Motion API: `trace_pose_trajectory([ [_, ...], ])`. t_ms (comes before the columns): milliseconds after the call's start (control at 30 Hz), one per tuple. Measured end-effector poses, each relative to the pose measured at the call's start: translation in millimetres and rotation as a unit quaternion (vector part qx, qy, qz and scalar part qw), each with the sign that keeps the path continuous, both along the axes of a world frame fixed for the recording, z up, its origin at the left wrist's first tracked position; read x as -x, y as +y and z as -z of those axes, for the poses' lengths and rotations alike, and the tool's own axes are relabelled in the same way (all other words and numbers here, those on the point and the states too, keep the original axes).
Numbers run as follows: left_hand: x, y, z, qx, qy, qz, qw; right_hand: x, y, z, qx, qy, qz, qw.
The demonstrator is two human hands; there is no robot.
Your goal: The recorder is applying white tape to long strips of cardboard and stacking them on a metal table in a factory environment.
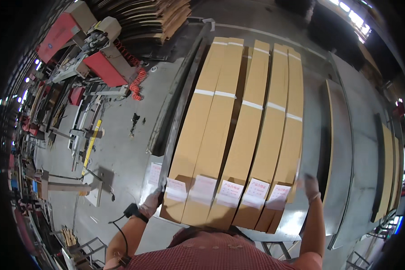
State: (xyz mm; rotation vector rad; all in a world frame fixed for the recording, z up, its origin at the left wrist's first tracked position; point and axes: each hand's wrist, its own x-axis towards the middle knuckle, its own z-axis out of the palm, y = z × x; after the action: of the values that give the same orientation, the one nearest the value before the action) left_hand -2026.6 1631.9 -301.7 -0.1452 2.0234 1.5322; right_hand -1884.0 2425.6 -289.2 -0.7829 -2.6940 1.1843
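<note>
Several long, narrow brown cardboard boxes (231,148) lie side by side on a metal table (311,155), pointing away from me. White bands wrap them, and a white paper label (229,193) with red print sits at each near end. My left hand (150,205), in a pale glove, is by the near left corner of the leftmost box, close to the end of a dark metal bar (177,119). Its fingers are partly hidden. Beside the rightmost box's near end is my right hand (311,189), also gloved, its fingers smeared by motion.
Another paper label (155,173) lies left of the bar. Further right, more long brown pieces (385,168) rest on metal sheets (366,135). Red machinery (105,67) with a coiled red hose (138,84) stands at the far left, near stacked brown sheets (144,18).
</note>
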Motion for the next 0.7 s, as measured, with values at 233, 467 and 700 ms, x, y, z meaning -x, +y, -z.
trace_pose_trajectory([
  [233, 69, 108, -49, -0.193, -0.238, -0.173, 0.936, 58, 46, -10, 0.343, 0.104, 0.243, 0.901],
  [467, 55, 153, -137, -0.191, -0.244, -0.043, 0.95, 76, -25, 8, 0.408, 0.115, 0.193, 0.885],
  [700, 74, 147, -102, -0.06, -0.152, -0.006, 0.986, 132, -32, -33, 0.253, 0.263, 0.133, 0.922],
])
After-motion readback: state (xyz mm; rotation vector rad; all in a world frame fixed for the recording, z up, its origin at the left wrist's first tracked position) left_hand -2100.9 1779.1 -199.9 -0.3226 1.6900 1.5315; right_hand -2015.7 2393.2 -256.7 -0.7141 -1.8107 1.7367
